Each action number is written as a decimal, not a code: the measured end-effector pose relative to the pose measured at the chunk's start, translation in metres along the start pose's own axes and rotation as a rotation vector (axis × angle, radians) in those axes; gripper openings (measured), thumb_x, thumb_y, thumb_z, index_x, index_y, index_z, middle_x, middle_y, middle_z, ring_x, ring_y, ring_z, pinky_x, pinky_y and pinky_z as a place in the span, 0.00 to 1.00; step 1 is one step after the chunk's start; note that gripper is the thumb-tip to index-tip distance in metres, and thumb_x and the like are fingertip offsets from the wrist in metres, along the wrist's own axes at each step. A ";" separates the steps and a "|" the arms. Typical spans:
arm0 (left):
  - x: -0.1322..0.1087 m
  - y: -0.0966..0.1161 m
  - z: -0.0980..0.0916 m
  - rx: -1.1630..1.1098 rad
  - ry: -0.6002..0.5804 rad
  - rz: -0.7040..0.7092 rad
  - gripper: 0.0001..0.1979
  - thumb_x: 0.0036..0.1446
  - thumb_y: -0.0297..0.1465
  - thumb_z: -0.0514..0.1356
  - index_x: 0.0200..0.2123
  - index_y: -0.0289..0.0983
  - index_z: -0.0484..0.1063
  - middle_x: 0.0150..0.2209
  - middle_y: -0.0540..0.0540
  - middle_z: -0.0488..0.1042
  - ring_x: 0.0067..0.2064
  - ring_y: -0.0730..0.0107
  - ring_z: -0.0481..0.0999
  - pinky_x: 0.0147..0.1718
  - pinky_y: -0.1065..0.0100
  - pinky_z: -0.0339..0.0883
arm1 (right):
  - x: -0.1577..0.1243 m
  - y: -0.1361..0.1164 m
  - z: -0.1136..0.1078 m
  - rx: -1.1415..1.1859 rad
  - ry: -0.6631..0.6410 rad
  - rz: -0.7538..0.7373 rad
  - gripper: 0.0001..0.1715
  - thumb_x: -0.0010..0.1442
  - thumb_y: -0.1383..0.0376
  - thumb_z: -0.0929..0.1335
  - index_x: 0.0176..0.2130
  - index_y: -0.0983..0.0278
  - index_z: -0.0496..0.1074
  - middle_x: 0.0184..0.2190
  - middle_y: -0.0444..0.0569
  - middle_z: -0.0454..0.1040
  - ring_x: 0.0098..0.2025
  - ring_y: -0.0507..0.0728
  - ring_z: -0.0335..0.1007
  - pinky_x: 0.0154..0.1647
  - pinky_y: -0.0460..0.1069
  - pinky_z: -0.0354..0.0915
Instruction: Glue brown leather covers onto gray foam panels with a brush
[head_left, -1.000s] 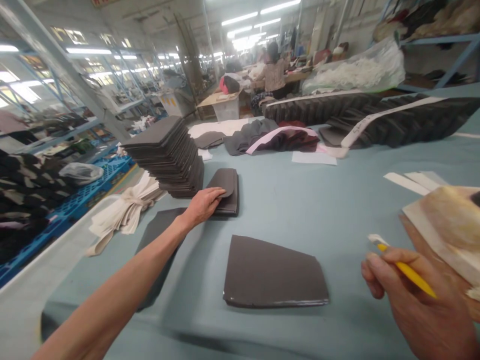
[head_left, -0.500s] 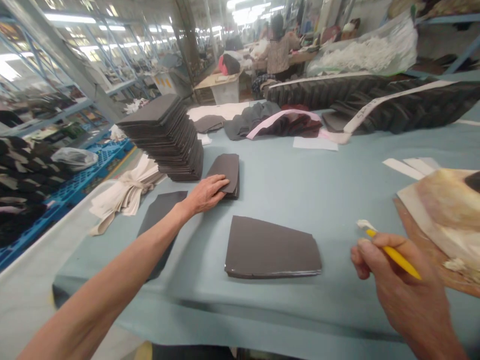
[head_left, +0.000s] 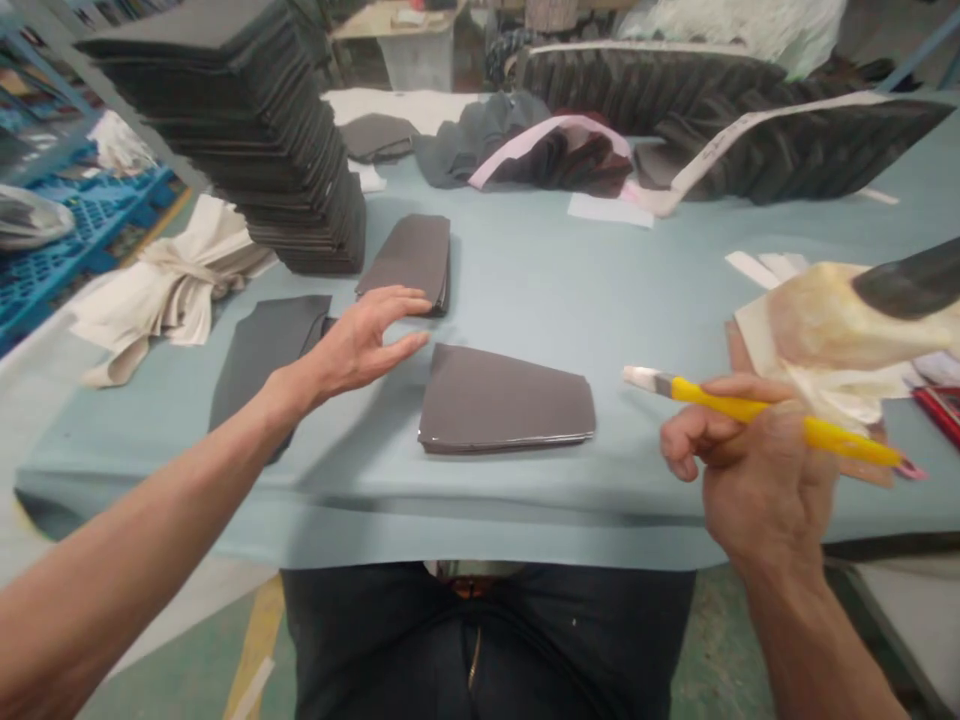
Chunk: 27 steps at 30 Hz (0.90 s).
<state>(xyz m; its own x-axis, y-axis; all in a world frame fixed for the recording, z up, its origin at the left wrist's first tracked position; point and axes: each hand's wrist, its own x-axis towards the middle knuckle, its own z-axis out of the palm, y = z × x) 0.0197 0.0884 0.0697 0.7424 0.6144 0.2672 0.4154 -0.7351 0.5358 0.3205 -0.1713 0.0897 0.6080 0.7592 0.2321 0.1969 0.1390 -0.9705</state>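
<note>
My left hand [head_left: 371,338] hovers with fingers apart at the near end of a small pile of dark grey panels [head_left: 409,258]. In my right hand [head_left: 757,455] is a yellow-handled brush [head_left: 720,400], its whitish bristles pointing left. Between the hands lies a stack of dark grey panels [head_left: 506,400], with a shiny wet-looking line along its near edge. Another dark panel [head_left: 259,350] lies on the table left of my left wrist.
A tall stack of dark panels [head_left: 255,140] stands at the back left, beside tied cream fabric strips [head_left: 180,270]. Strapped rows of dark pieces [head_left: 652,95] line the back. At right sits a yellowed container [head_left: 817,315] with a dark opening.
My left hand has come off the small pile, its fingers spreading. My right hand has turned the brush to lie nearly level, closer to the near stack. The view has tilted down.
</note>
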 end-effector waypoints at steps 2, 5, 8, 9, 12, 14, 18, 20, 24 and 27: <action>-0.012 0.022 0.005 -0.067 0.002 -0.005 0.23 0.70 0.46 0.62 0.58 0.38 0.81 0.63 0.38 0.81 0.68 0.48 0.75 0.73 0.51 0.62 | 0.003 -0.005 0.000 0.032 0.015 0.025 0.33 0.63 0.32 0.72 0.45 0.56 0.75 0.16 0.40 0.69 0.15 0.53 0.56 0.17 0.49 0.53; -0.023 0.041 0.016 -0.176 -0.019 0.015 0.18 0.70 0.44 0.63 0.55 0.41 0.82 0.61 0.41 0.83 0.66 0.51 0.77 0.71 0.53 0.64 | 0.007 -0.011 0.005 0.085 0.024 0.042 0.34 0.58 0.33 0.75 0.44 0.57 0.80 0.12 0.39 0.64 0.12 0.54 0.52 0.14 0.50 0.48; -0.028 0.044 0.028 -0.268 -0.010 0.034 0.14 0.70 0.41 0.64 0.52 0.42 0.84 0.60 0.42 0.83 0.65 0.53 0.78 0.72 0.52 0.63 | 0.005 -0.014 0.014 0.104 0.018 0.063 0.34 0.53 0.32 0.77 0.36 0.58 0.83 0.14 0.42 0.65 0.13 0.53 0.54 0.13 0.49 0.47; -0.029 0.042 0.031 -0.296 -0.006 0.031 0.13 0.70 0.40 0.65 0.52 0.42 0.84 0.60 0.42 0.83 0.65 0.53 0.78 0.72 0.52 0.62 | 0.003 -0.014 0.018 0.108 0.002 0.071 0.33 0.53 0.32 0.77 0.34 0.57 0.83 0.15 0.43 0.67 0.13 0.53 0.56 0.13 0.49 0.48; -0.032 0.039 0.040 -0.360 -0.012 0.037 0.12 0.69 0.39 0.66 0.52 0.43 0.84 0.60 0.42 0.83 0.65 0.53 0.78 0.72 0.50 0.60 | -0.005 -0.012 0.031 0.118 -0.062 0.093 0.32 0.57 0.32 0.76 0.33 0.57 0.84 0.17 0.45 0.69 0.17 0.54 0.61 0.15 0.50 0.54; -0.033 0.037 0.046 -0.373 -0.019 0.075 0.11 0.70 0.37 0.66 0.52 0.43 0.84 0.60 0.42 0.83 0.65 0.53 0.78 0.72 0.49 0.60 | -0.010 -0.011 0.040 0.120 -0.075 0.105 0.32 0.57 0.33 0.76 0.34 0.58 0.85 0.17 0.45 0.69 0.18 0.54 0.62 0.17 0.50 0.57; -0.037 0.034 0.056 -0.336 -0.007 0.164 0.11 0.72 0.35 0.64 0.51 0.41 0.83 0.59 0.41 0.84 0.65 0.55 0.79 0.72 0.50 0.59 | -0.018 -0.009 0.057 0.093 -0.136 0.179 0.35 0.57 0.31 0.75 0.36 0.59 0.84 0.19 0.45 0.70 0.21 0.54 0.63 0.20 0.50 0.60; -0.039 0.032 0.060 -0.298 0.000 0.182 0.11 0.73 0.34 0.62 0.51 0.40 0.83 0.59 0.41 0.83 0.64 0.57 0.79 0.73 0.51 0.58 | -0.021 -0.009 0.064 0.057 -0.189 0.204 0.36 0.59 0.30 0.74 0.37 0.58 0.84 0.20 0.45 0.71 0.22 0.54 0.64 0.22 0.50 0.61; -0.044 0.027 0.065 -0.217 0.040 0.182 0.11 0.74 0.37 0.61 0.50 0.42 0.82 0.61 0.44 0.82 0.65 0.57 0.76 0.74 0.48 0.57 | -0.026 -0.005 0.075 0.009 -0.248 0.163 0.35 0.66 0.32 0.70 0.39 0.60 0.83 0.22 0.45 0.71 0.24 0.54 0.66 0.24 0.49 0.61; -0.048 0.024 0.066 -0.190 0.066 0.206 0.11 0.75 0.38 0.61 0.49 0.42 0.82 0.60 0.43 0.82 0.65 0.56 0.75 0.73 0.46 0.58 | -0.029 -0.004 0.080 -0.030 -0.286 0.083 0.27 0.70 0.39 0.71 0.41 0.59 0.83 0.25 0.45 0.74 0.26 0.52 0.69 0.25 0.48 0.62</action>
<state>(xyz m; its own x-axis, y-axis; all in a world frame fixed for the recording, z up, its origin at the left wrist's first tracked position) 0.0292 0.0225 0.0170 0.7627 0.4798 0.4337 0.1489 -0.7829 0.6041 0.2405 -0.1435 0.0815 0.3824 0.9161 0.1205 0.1811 0.0536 -0.9820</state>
